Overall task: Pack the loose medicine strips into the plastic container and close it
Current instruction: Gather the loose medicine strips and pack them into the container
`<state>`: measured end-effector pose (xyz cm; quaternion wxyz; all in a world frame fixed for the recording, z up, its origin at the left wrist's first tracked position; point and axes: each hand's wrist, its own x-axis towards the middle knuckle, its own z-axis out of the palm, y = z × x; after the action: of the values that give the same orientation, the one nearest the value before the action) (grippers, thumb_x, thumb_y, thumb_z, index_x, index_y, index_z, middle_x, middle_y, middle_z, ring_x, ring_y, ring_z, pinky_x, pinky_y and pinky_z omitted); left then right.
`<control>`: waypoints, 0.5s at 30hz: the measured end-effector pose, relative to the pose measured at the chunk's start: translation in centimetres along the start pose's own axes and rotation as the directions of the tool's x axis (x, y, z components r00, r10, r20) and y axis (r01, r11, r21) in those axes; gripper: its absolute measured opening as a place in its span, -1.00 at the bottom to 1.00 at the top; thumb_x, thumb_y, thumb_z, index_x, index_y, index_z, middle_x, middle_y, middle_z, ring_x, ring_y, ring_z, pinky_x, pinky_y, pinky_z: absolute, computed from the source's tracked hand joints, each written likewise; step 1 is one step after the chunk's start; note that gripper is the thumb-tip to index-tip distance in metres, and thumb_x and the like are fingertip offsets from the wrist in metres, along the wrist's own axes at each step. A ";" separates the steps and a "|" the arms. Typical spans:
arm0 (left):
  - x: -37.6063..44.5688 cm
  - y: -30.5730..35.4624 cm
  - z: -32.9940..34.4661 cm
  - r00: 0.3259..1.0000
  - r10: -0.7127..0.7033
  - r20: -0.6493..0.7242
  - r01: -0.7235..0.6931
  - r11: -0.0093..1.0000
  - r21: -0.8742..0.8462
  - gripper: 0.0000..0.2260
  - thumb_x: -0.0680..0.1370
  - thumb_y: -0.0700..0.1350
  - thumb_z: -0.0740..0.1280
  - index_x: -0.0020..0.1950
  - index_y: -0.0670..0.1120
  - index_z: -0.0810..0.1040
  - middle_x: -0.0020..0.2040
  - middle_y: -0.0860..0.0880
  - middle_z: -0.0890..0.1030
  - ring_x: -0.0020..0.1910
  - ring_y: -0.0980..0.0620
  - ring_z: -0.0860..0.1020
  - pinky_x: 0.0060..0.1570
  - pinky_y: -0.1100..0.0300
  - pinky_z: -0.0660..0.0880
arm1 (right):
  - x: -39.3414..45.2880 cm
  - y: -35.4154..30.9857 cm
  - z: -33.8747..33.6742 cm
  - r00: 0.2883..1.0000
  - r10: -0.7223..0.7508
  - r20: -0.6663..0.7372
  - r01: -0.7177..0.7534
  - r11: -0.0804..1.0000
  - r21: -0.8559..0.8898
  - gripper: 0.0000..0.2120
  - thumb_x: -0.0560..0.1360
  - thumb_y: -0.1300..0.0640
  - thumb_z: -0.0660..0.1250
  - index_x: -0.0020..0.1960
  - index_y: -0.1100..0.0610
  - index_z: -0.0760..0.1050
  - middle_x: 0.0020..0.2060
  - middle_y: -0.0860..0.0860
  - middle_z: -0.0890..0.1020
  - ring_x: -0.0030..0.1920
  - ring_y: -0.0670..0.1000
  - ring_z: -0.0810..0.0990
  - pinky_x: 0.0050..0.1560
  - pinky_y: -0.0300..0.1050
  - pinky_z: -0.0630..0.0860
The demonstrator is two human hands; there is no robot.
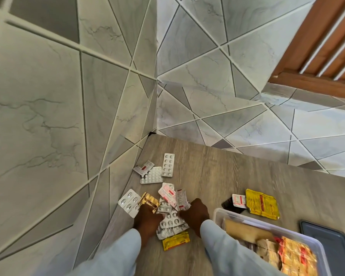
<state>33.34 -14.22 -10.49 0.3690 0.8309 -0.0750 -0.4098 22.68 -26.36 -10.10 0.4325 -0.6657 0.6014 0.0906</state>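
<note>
On the worktop (217, 168), both hands — left (147, 217), right (195, 213) — curl around a pile of strips (170, 218); the open container (271, 242) sits right, lid (331, 246) beside.

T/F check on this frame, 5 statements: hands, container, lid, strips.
1. Both hands are on the pile of strips in front of the person. True: the left hand and right hand sit at either side of it.
2. The plastic container is closed. False: it is open, with packets visible inside.
3. The dark lid lies on the table right of the container. True.
4. The container is empty. False: it already holds packets.
5. Every strip is silver. False: a yellow sachet lies beyond the container, another yellow packet near the pile.
</note>
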 end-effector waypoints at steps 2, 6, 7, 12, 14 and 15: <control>-0.1 -0.1 0.1 0.999 -0.025 -0.023 0.023 0.998 -0.060 -0.68 0.38 -0.16 0.47 0.09 -0.11 0.49 0.02 -0.13 0.58 -0.04 -0.09 0.54 -0.10 0.15 0.46 | 0.2 0.4 0.2 1.000 0.018 0.021 -0.020 0.997 0.080 -0.42 0.22 -0.01 0.51 0.15 0.18 0.44 0.12 0.15 0.57 0.10 0.18 0.58 0.11 0.07 0.57; 0.1 -0.7 0.2 0.999 -0.014 -0.037 0.011 0.997 -0.081 -0.72 0.30 -0.25 0.49 -0.03 -0.10 0.55 -0.07 -0.11 0.62 -0.13 -0.05 0.58 -0.18 0.14 0.50 | -0.1 0.8 0.2 0.999 0.000 0.037 -0.007 0.979 0.202 -0.58 0.23 0.09 0.42 0.06 0.19 0.47 0.01 0.17 0.61 -0.01 0.18 0.61 0.01 0.07 0.60; 0.0 -0.7 0.1 1.000 -0.007 -0.030 0.004 0.996 -0.086 -0.70 0.28 -0.27 0.50 -0.05 -0.09 0.56 -0.08 -0.10 0.63 -0.13 -0.06 0.59 -0.19 0.14 0.52 | -0.3 0.9 0.2 0.999 -0.007 0.049 -0.004 0.973 0.232 -0.60 0.22 0.11 0.40 0.02 0.18 0.47 -0.03 0.18 0.61 -0.04 0.18 0.62 -0.01 0.11 0.62; -0.3 -1.1 -0.1 0.999 0.014 0.037 -0.007 0.986 -0.164 -0.61 0.23 -0.39 0.50 -0.04 -0.09 0.56 -0.08 -0.12 0.62 -0.08 -0.12 0.61 -0.03 -0.07 0.59 | -1.6 1.4 -0.7 0.990 -0.036 0.138 -0.019 0.924 0.381 -0.63 0.24 0.27 0.40 0.03 0.28 0.44 -0.19 0.23 0.60 -0.24 0.17 0.63 -0.29 0.04 0.60; -0.5 -1.2 -0.2 0.997 0.020 0.068 -0.008 0.984 -0.177 -0.58 0.23 -0.42 0.48 0.01 -0.11 0.56 -0.05 -0.12 0.61 -0.06 -0.13 0.61 -0.02 -0.10 0.59 | -2.1 1.7 -0.7 0.989 -0.041 0.140 -0.010 0.937 0.350 -0.68 0.29 0.26 0.37 0.02 0.24 0.42 -0.19 0.16 0.58 -0.23 0.11 0.60 -0.26 0.00 0.62; -0.6 -1.1 -0.1 0.996 0.028 0.085 -0.011 0.982 -0.186 -0.58 0.25 -0.44 0.47 0.03 -0.12 0.55 -0.04 -0.13 0.62 -0.07 -0.12 0.61 -0.02 -0.10 0.59 | -2.1 1.9 -0.6 0.994 -0.030 0.106 -0.006 0.945 0.326 -0.68 0.25 0.20 0.36 -0.02 0.17 0.41 -0.13 0.15 0.58 -0.17 0.12 0.62 -0.18 0.07 0.64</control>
<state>32.84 -13.08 -10.83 0.4452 0.7733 -0.0608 -0.4474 20.21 -25.10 -9.30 0.5695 -0.5826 0.5794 0.0238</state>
